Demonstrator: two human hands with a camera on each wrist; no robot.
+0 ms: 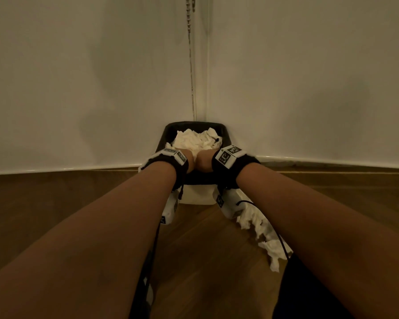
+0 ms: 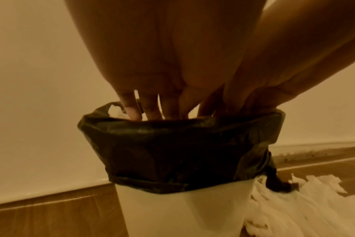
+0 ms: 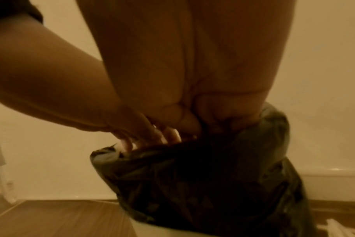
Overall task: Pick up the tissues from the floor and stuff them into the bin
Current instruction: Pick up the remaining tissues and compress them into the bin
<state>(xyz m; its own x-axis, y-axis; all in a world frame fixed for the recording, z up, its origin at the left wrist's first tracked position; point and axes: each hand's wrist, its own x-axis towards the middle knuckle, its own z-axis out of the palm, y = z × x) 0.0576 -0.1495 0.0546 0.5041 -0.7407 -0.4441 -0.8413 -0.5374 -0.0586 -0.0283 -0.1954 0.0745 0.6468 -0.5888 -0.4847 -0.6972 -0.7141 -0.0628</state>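
A white bin (image 1: 197,197) with a black liner (image 2: 172,144) stands in the corner, piled with crumpled white tissues (image 1: 197,140). Both hands reach down into its mouth side by side. My left hand (image 2: 152,114) has straight fingers (image 2: 131,110) pressing on the tissues inside. My right hand (image 3: 213,128) pushes in beside it at the right rim, its fingertips hidden behind the liner; in the left wrist view its fingers (image 2: 233,102) look straight. In the head view the left hand (image 1: 189,156) and right hand (image 1: 203,161) touch. More tissues (image 1: 263,233) lie on the floor right of the bin.
The bin sits against two white walls that meet at a corner (image 1: 200,88), with a bead chain (image 1: 190,31) hanging there. The floor (image 1: 205,261) is brown wood. Loose tissues (image 2: 306,205) spread beside the bin's base on its right.
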